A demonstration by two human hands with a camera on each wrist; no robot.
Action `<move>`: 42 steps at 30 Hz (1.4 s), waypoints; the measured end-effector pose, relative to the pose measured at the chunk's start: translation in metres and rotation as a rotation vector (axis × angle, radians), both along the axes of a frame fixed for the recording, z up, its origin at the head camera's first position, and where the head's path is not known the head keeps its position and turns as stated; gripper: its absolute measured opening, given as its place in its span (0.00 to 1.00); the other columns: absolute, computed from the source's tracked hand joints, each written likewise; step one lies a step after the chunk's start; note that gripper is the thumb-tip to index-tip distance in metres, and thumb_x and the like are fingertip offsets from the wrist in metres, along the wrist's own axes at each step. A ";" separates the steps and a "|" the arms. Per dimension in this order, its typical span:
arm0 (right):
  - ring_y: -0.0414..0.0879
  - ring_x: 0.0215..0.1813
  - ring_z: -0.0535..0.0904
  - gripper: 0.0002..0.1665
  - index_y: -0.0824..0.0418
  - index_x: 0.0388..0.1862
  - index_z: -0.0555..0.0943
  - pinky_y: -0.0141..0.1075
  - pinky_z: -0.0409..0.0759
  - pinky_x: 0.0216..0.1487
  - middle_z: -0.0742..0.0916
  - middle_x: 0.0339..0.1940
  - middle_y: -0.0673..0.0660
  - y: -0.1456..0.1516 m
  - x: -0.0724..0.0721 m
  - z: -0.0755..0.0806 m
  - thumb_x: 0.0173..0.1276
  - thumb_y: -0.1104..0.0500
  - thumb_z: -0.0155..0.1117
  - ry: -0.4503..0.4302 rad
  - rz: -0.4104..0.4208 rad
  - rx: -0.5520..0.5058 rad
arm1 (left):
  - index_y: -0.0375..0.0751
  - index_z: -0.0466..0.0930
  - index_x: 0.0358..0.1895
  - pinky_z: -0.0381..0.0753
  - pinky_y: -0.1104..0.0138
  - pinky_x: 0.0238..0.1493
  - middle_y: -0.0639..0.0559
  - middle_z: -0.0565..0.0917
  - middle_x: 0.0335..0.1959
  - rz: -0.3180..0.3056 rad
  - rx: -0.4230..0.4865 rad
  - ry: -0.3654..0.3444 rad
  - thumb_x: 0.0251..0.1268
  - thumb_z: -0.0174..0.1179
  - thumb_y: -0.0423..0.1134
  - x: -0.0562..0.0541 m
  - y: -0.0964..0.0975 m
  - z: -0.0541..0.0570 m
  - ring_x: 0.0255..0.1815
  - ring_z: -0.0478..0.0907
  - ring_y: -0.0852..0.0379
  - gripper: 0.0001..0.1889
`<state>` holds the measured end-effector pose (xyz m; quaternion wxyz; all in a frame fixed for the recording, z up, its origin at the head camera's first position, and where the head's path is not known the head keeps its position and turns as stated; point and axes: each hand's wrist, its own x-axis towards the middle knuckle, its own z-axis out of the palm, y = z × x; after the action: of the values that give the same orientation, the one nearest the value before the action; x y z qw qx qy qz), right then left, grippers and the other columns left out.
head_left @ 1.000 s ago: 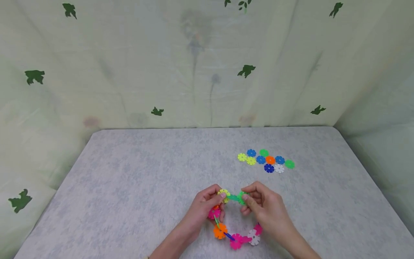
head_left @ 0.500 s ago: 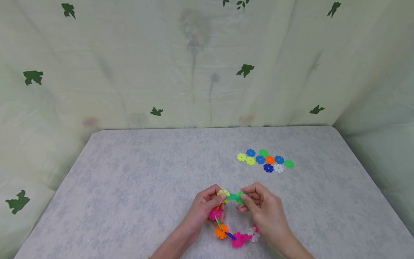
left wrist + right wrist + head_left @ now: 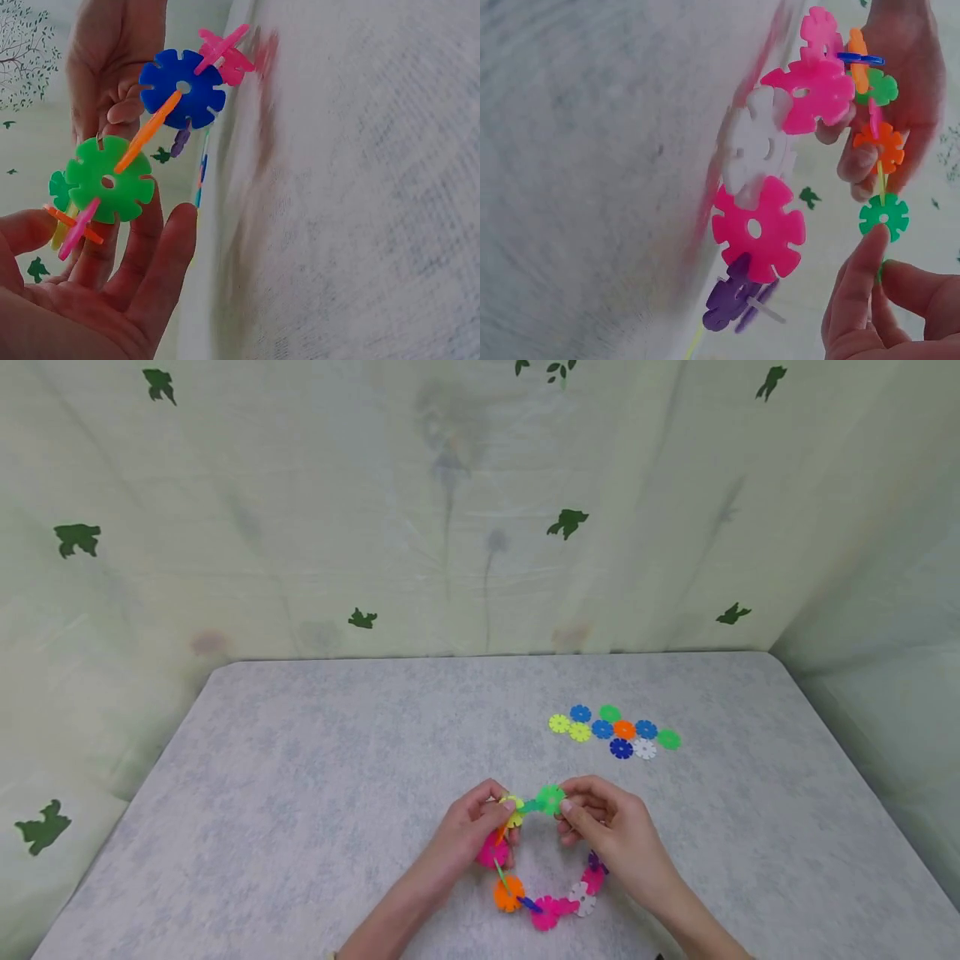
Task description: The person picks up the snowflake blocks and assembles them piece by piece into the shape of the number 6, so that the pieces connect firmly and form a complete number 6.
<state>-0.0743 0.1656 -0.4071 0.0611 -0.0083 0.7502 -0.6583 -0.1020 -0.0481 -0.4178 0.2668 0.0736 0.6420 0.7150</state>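
A chain of plastic snowflake discs bends into a loop between both hands. My left hand pinches a yellow disc between thumb and fingers. The right hand pinches a light green disc, which joins the yellow one through a darker green disc. Lower down hang a pink disc, an orange disc, a blue disc and a white disc. Near the right wrist, purple discs carry a thin white piece; this stretch is partly hidden by the hand in the head view.
Several loose discs lie flat on the grey table, beyond the right hand, among them an orange disc, a dark blue disc and a white one. A pale curtain with green bird shapes stands behind the table.
Both hands have risen slightly, and the light green disc has come up and turned to face the head camera. Purple discs now show beside the right hand. The loose discs have stayed put.
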 end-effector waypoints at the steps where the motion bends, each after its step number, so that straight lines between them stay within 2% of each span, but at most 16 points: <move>1: 0.60 0.35 0.84 0.12 0.67 0.50 0.79 0.42 0.85 0.37 0.84 0.36 0.68 0.000 0.000 0.000 0.71 0.62 0.64 -0.001 0.006 0.008 | 0.35 0.71 0.46 0.79 0.65 0.34 0.45 0.80 0.25 -0.005 -0.018 0.009 0.74 0.55 0.46 0.000 0.000 0.001 0.21 0.77 0.53 0.15; 2: 0.59 0.34 0.84 0.12 0.66 0.50 0.80 0.42 0.85 0.37 0.84 0.36 0.68 0.000 0.000 0.000 0.71 0.62 0.64 -0.001 0.014 0.021 | 0.36 0.72 0.48 0.78 0.65 0.37 0.44 0.80 0.24 -0.011 -0.042 0.023 0.74 0.55 0.46 -0.001 -0.001 0.001 0.22 0.78 0.52 0.15; 6: 0.58 0.33 0.84 0.11 0.62 0.50 0.82 0.40 0.85 0.38 0.85 0.38 0.64 -0.002 -0.001 0.000 0.70 0.61 0.65 -0.014 0.063 0.075 | 0.45 0.77 0.54 0.73 0.65 0.36 0.43 0.80 0.23 -0.046 -0.126 0.069 0.72 0.57 0.50 -0.001 -0.001 0.001 0.28 0.79 0.48 0.16; 9: 0.55 0.34 0.84 0.12 0.59 0.50 0.83 0.39 0.85 0.39 0.86 0.39 0.61 -0.003 -0.002 0.001 0.69 0.60 0.66 -0.028 0.116 0.115 | 0.47 0.82 0.49 0.74 0.66 0.33 0.41 0.81 0.27 -0.059 -0.147 0.090 0.71 0.59 0.50 -0.001 0.001 0.000 0.31 0.79 0.47 0.13; 13: 0.54 0.35 0.83 0.14 0.59 0.52 0.83 0.39 0.84 0.39 0.86 0.39 0.59 0.000 -0.002 0.002 0.69 0.58 0.66 -0.027 0.167 0.147 | 0.43 0.84 0.42 0.76 0.63 0.38 0.38 0.82 0.36 -0.065 -0.132 0.096 0.70 0.60 0.48 -0.001 0.000 -0.001 0.36 0.77 0.47 0.12; 17: 0.54 0.37 0.82 0.16 0.62 0.53 0.82 0.39 0.84 0.39 0.85 0.40 0.60 0.012 -0.005 0.005 0.70 0.57 0.66 -0.030 0.142 0.150 | 0.43 0.84 0.41 0.73 0.63 0.41 0.41 0.84 0.37 -0.069 -0.153 0.113 0.72 0.59 0.47 -0.002 -0.002 -0.001 0.41 0.78 0.48 0.12; 19: 0.54 0.39 0.82 0.17 0.63 0.54 0.81 0.39 0.84 0.39 0.85 0.42 0.60 0.022 -0.009 0.005 0.70 0.56 0.65 -0.030 0.121 0.165 | 0.43 0.84 0.42 0.72 0.66 0.37 0.42 0.85 0.37 -0.070 -0.160 0.120 0.72 0.58 0.47 -0.003 -0.004 0.000 0.36 0.77 0.49 0.12; 22: 0.53 0.41 0.82 0.18 0.63 0.55 0.81 0.39 0.84 0.41 0.86 0.44 0.59 0.043 -0.017 0.003 0.71 0.55 0.65 -0.026 0.094 0.221 | 0.43 0.84 0.43 0.70 0.70 0.28 0.41 0.85 0.37 -0.073 -0.148 0.113 0.72 0.58 0.47 -0.004 -0.006 0.000 0.28 0.74 0.51 0.12; 24: 0.53 0.43 0.82 0.18 0.63 0.55 0.81 0.40 0.84 0.41 0.86 0.46 0.59 0.059 -0.023 0.001 0.71 0.55 0.65 -0.002 0.083 0.290 | 0.42 0.83 0.45 0.70 0.72 0.24 0.38 0.85 0.38 -0.071 -0.129 0.099 0.72 0.58 0.46 -0.005 -0.008 0.001 0.23 0.72 0.53 0.12; 26: 0.52 0.43 0.82 0.18 0.63 0.55 0.81 0.39 0.84 0.41 0.86 0.47 0.59 0.076 -0.030 0.000 0.72 0.55 0.64 0.022 0.070 0.373 | 0.42 0.83 0.45 0.69 0.72 0.20 0.36 0.84 0.39 -0.069 -0.118 0.082 0.72 0.59 0.46 -0.005 -0.008 0.002 0.21 0.74 0.53 0.12; 29: 0.52 0.45 0.81 0.17 0.63 0.56 0.81 0.37 0.82 0.40 0.86 0.48 0.58 0.100 -0.041 -0.002 0.72 0.56 0.63 0.068 0.057 0.518 | 0.42 0.83 0.46 0.70 0.72 0.18 0.35 0.84 0.39 -0.057 -0.115 0.065 0.71 0.60 0.46 -0.006 -0.010 0.002 0.19 0.75 0.55 0.12; 33: 0.55 0.49 0.80 0.17 0.65 0.57 0.80 0.37 0.81 0.39 0.85 0.50 0.61 0.129 -0.056 -0.004 0.73 0.59 0.61 0.118 0.053 0.651 | 0.41 0.83 0.46 0.71 0.72 0.18 0.34 0.83 0.39 -0.047 -0.111 0.058 0.71 0.60 0.45 -0.007 -0.011 0.003 0.17 0.74 0.56 0.12; 37: 0.60 0.51 0.79 0.18 0.69 0.58 0.78 0.41 0.82 0.41 0.83 0.53 0.66 0.153 -0.072 -0.007 0.72 0.63 0.60 0.128 0.059 0.707 | 0.40 0.83 0.46 0.73 0.72 0.20 0.36 0.83 0.38 -0.042 -0.102 0.043 0.71 0.60 0.44 -0.008 -0.011 0.003 0.17 0.73 0.57 0.11; 42: 0.59 0.52 0.76 0.24 0.71 0.63 0.74 0.40 0.79 0.47 0.80 0.58 0.69 0.172 -0.090 -0.016 0.72 0.60 0.62 0.065 0.096 0.694 | 0.40 0.82 0.46 0.73 0.71 0.20 0.39 0.83 0.36 -0.029 -0.098 0.031 0.71 0.59 0.44 -0.008 -0.011 0.002 0.17 0.74 0.56 0.11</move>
<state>-0.1643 0.3380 -0.4227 0.0671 -0.0434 0.9296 -0.3597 -0.1095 -0.0589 -0.4157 0.2704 0.0811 0.6792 0.6775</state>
